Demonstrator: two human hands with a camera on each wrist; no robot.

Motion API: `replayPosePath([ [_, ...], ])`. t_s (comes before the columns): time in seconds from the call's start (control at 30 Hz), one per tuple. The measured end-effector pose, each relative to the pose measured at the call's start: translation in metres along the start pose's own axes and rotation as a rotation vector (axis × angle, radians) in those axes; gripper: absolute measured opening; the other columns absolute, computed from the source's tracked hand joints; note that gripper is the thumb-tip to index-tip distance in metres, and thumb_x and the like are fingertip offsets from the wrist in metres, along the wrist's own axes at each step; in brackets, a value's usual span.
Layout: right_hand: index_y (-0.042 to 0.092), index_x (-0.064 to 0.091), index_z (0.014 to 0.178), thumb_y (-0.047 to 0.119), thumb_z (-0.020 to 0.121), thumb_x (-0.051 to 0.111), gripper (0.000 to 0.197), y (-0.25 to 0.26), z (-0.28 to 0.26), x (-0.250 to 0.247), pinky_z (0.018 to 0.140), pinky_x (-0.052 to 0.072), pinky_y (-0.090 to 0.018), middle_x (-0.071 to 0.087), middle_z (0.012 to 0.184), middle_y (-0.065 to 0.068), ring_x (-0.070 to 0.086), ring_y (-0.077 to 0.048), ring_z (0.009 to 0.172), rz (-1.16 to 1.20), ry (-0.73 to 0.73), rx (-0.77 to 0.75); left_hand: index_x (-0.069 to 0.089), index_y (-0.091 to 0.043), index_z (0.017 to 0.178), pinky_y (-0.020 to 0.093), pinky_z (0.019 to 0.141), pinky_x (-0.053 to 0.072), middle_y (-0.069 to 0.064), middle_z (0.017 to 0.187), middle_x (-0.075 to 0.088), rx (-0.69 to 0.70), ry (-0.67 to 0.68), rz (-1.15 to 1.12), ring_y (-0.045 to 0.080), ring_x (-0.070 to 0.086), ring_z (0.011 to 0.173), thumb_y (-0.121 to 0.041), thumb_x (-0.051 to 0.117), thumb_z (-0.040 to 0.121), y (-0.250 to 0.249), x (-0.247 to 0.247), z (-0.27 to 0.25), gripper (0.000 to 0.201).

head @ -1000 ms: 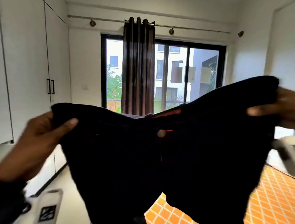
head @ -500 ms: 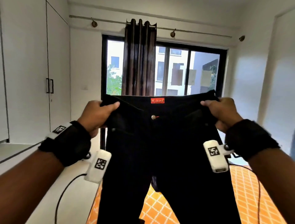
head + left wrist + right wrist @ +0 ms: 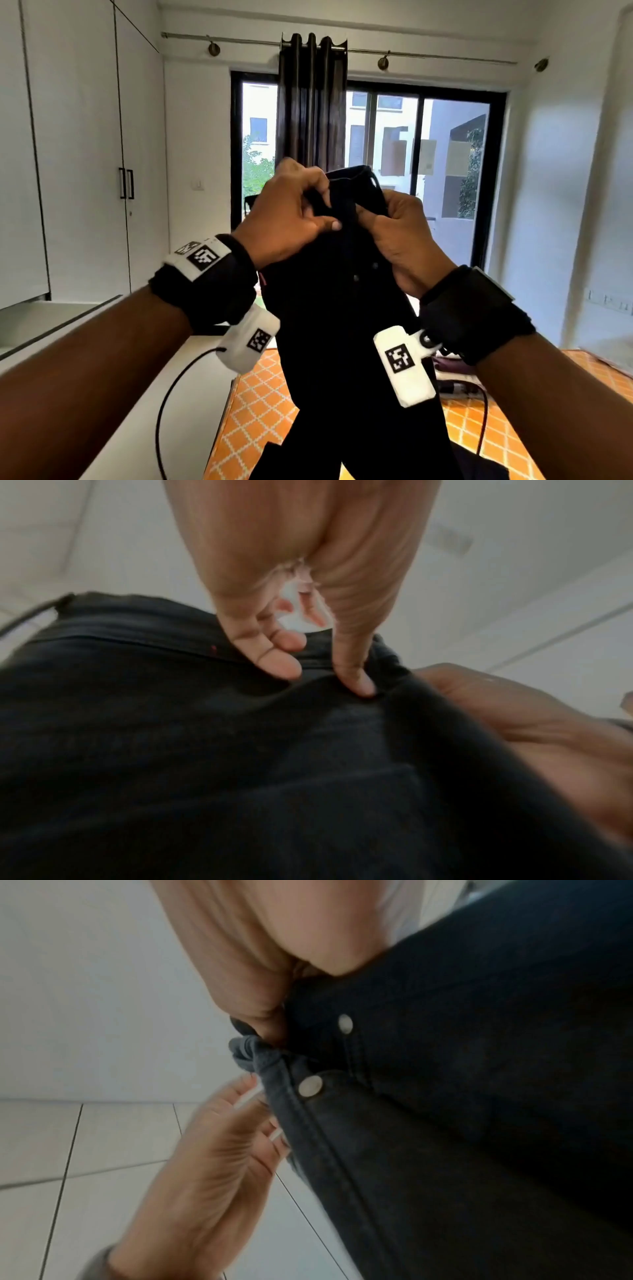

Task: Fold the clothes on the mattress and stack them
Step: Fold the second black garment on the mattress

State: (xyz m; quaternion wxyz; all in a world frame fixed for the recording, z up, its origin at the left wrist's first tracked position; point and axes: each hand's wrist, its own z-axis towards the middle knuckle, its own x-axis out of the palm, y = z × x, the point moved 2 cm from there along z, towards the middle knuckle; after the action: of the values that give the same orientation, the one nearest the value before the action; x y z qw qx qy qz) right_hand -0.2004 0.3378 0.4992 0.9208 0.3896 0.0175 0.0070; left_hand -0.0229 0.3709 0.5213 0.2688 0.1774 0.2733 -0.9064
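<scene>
Much of the jeans (image 3: 342,308) is hard to read: the black cloth swallows its own folds, the legs run off the bottom of the head view, and both wrist views are blurred. My own knuckles cover the part of the waistband I hold. In the left wrist view the cloth fills the lower frame as one dark mass; in the right wrist view only two metal rivets (image 3: 310,1086) and a seam stand out.

I hold the jeans up in front of me, before the window (image 3: 394,144), above the orange mattress (image 3: 260,404), with the waistband bunched narrow between my hands. My left hand (image 3: 291,216) is raised, back toward me, its fingers (image 3: 274,658) curled over the waistband edge and the thumb pressed onto the cloth, so it grips the jeans. My right hand (image 3: 404,236) sits just beside it, nearly touching, its fingers bent round the other side of the bunched waistband, thumb on the front. How far those fingertips reach behind the cloth I cannot tell.

Both forearms slant up and inward, wrists close together, each with a black strap and a white camera pod hanging below. A dark garment (image 3: 455,373) lies on the mattress behind my right wrist, mostly hidden.
</scene>
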Motion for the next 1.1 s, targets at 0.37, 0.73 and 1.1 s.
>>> replayPosePath([
  [0.37,0.003,0.075,0.088,0.011,0.086,0.083,0.011,0.011,-0.007,0.008,0.077,0.063,-0.047,0.077,0.082,-0.015,0.074,-0.028,0.076,0.139,-0.095,-0.068,0.077,-0.018,0.097,0.033,0.064,0.06,-0.004,0.084,0.076,0.018,0.002,0.126,0.01,0.073,0.074,-0.042,0.093,0.069,-0.002,-0.013,0.009,0.04],
  [0.73,0.021,0.055,0.112,0.0,0.091,0.069,0.032,-0.087,-0.072,-0.02,0.07,0.057,-0.036,0.068,0.093,0.01,0.069,-0.008,0.081,-0.384,-0.215,-0.382,0.072,-0.021,0.115,0.041,0.089,0.05,0.011,0.109,0.075,0.229,-0.257,0.687,0.035,0.067,0.106,-0.055,0.054,0.098,-0.021,-0.064,0.065,0.042],
  [1.1,0.038,0.073,0.105,0.092,0.063,0.064,0.069,-0.088,-0.119,0.054,0.078,0.056,-0.031,0.064,0.099,0.02,0.062,-0.001,0.092,-0.637,-0.171,-0.02,0.072,-0.02,0.116,0.044,0.087,0.051,0.017,0.108,0.073,0.068,-0.303,0.887,0.042,0.066,0.105,-0.06,0.053,0.096,-0.023,-0.075,0.107,0.048],
])
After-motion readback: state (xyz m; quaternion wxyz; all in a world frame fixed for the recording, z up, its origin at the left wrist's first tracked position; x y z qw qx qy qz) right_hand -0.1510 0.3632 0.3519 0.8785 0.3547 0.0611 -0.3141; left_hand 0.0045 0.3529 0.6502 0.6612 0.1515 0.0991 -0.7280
